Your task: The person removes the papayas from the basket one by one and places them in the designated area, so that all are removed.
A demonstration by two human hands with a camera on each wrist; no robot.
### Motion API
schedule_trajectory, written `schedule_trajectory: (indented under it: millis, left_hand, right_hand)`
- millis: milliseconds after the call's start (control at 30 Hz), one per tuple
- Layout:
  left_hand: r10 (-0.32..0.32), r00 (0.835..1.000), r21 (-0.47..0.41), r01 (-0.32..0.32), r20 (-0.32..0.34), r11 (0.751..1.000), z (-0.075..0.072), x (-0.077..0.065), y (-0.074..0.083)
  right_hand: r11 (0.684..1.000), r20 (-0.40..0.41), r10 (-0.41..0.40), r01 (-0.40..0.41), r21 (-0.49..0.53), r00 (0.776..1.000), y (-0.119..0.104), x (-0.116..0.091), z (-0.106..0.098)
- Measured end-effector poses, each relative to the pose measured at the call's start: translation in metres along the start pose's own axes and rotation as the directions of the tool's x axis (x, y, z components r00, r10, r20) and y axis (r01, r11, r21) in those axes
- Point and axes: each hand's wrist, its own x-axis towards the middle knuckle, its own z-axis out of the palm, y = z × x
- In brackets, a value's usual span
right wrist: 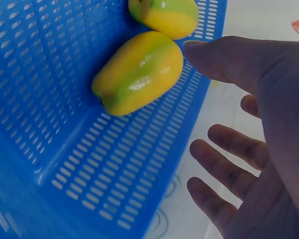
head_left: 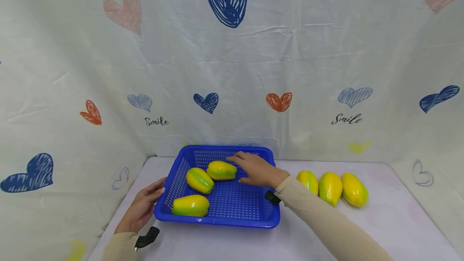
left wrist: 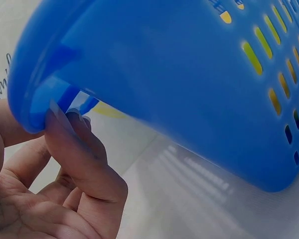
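Observation:
A blue plastic basket with slotted walls stands on the table, with three yellow-green papayas inside. One papaya lies at the front left, another papaya behind it, and a third papaya toward the back wall. My left hand grips the basket's left rim; in the left wrist view its fingers curl at the rim's edge. Over the basket, just right of the third papaya, reaches my right hand, with fingers spread and nothing held. The right wrist view shows that hand's thumb close to a papaya.
On the white table, right of the basket, three more papayas sit side by side: a left one partly behind my right forearm, a middle one and a right one. A heart-printed cloth hangs behind the table.

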Motion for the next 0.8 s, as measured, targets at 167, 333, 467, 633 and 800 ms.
schedule_trajectory:
  millis: [167,333,467,633,800]
  left_hand:
    - [0.001,1.000,-0.002,-0.001,-0.003,1.000,0.000,0.000,0.000]
    - [-0.001,1.000,-0.011,0.001,-0.006,1.000,-0.001,0.001,-0.001]
    - [0.000,1.000,-0.010,0.000,-0.010,1.000,0.000,0.002,-0.001]
    - [0.001,1.000,-0.002,-0.001,-0.011,1.000,0.001,0.001,0.000]
    - [-0.003,1.000,-0.002,0.003,-0.014,1.000,0.001,0.000,0.000]
  right_hand:
    - [1.000,0.013,-0.008,0.008,0.003,1.000,-0.004,0.012,0.006]
    - [1.000,0.040,0.010,-0.010,-0.019,0.999,-0.006,0.024,0.015]
    - [0.999,0.070,0.029,-0.026,-0.038,0.997,-0.006,0.032,0.022]
    - [0.997,0.087,0.024,-0.018,-0.070,0.996,-0.008,0.039,0.026]
    - [0.996,0.103,0.005,0.004,-0.093,0.995,-0.010,0.046,0.030]
